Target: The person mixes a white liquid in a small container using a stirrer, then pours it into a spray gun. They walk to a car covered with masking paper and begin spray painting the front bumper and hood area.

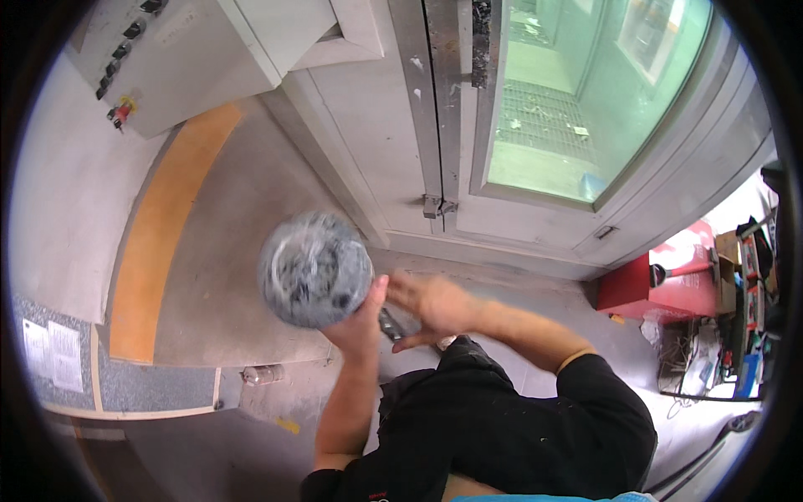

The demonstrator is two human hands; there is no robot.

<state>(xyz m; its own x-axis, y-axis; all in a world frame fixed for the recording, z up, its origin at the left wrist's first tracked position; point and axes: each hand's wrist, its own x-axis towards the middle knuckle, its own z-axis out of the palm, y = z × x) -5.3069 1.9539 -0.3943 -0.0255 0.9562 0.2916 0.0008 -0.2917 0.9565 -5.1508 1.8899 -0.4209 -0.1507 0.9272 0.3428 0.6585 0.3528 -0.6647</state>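
Observation:
My left hand (360, 325) is closed on the edge of a round grey thing (314, 269), with the thumb along its right side. Its face is smeared with white and dark patches and is blurred, so I cannot tell its exact kind. Just to the right, my right hand (439, 305) has its fingers and thumb spread towards the left one, slightly blurred, with nothing plainly in them. A small dark thing (391, 325) shows between the two hands; whether it is touched, I cannot tell.
A metal double door (435, 125) with a green-lit window (569, 109) stands ahead. A control box (184, 67) hangs at upper left, above an orange floor stripe (167, 243). A clear jar (263, 374) lies at lower left. A red cabinet (657, 280) and a cluttered rack (749, 309) stand right.

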